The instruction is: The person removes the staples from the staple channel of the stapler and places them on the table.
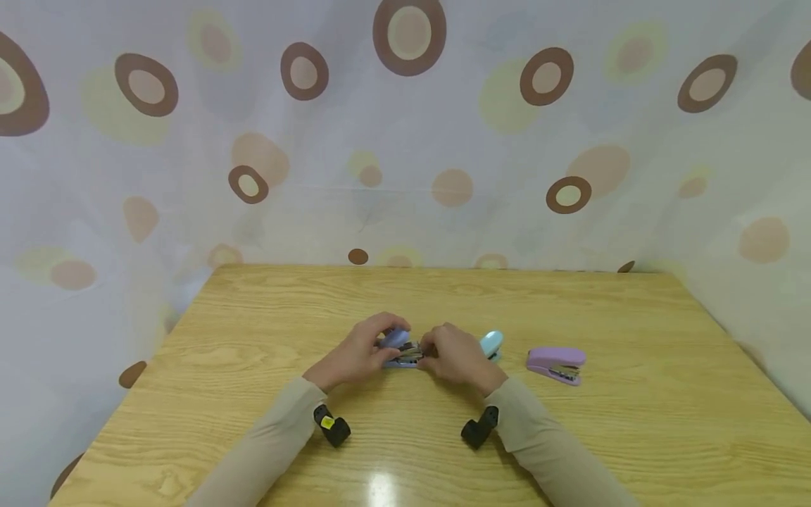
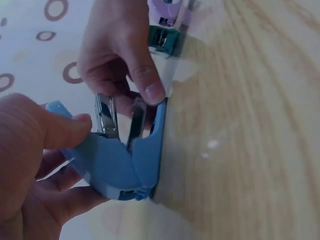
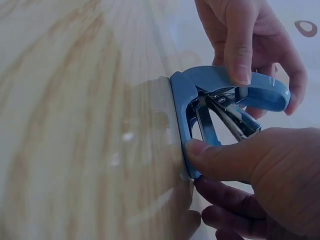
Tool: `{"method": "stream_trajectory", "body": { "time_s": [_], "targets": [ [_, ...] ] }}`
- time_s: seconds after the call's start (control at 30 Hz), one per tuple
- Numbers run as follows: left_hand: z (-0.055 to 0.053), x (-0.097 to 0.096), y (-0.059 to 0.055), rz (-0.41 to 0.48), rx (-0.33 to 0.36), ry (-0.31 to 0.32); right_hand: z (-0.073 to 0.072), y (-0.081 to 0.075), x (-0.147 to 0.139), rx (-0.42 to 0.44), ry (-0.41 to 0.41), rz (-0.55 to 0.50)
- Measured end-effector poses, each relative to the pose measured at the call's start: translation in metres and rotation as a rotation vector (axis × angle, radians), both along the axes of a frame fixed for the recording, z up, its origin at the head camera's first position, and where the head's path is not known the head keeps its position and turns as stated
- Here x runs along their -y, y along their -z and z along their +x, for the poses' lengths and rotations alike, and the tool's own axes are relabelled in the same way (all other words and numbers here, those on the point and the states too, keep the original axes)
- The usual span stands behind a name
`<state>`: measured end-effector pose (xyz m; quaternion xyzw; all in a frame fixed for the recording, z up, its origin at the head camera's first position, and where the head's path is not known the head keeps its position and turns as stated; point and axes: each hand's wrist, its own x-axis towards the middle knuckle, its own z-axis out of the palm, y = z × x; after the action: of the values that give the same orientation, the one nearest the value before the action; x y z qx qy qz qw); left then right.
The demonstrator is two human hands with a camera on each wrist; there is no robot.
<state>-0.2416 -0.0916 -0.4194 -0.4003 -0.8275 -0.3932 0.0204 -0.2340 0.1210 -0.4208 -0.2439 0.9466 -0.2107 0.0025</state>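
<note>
A blue stapler stands on the table with its top lifted away from its base. My left hand grips the raised top, thumb on one side and fingers on the other. At the front end of the base, my right hand pinches it between thumb and fingers. In the right wrist view the metal staple channel shows between the raised blue cover and the base. The left wrist view shows the stapler's hinge end low, near the table surface.
Just past my right hand sits a light teal stapler, partly hidden by that hand. Farther right a purple stapler lies on the wooden table. A patterned cloth hangs behind the table's back edge.
</note>
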Motion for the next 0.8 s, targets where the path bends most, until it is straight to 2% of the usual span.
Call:
{"method": "stream_trajectory", "body": {
  "time_s": [0.1,0.17,0.43,0.67,0.8],
  "targets": [
    [-0.001,0.005,-0.004,0.009,0.069,0.007,0.0,0.0,0.001,0.013,0.007,-0.006],
    [-0.002,0.008,-0.006,0.012,0.08,0.005,0.001,0.0,0.002,0.016,0.012,-0.015],
    [-0.006,0.017,-0.017,0.011,-0.011,-0.024,0.001,0.0,0.001,0.041,0.032,0.001],
    [-0.005,0.028,-0.026,0.005,0.086,-0.047,0.0,-0.002,0.003,0.035,0.042,0.017],
    [-0.002,0.038,-0.028,-0.02,0.124,-0.075,0.002,0.0,0.004,0.038,0.046,0.022]
  ]
}}
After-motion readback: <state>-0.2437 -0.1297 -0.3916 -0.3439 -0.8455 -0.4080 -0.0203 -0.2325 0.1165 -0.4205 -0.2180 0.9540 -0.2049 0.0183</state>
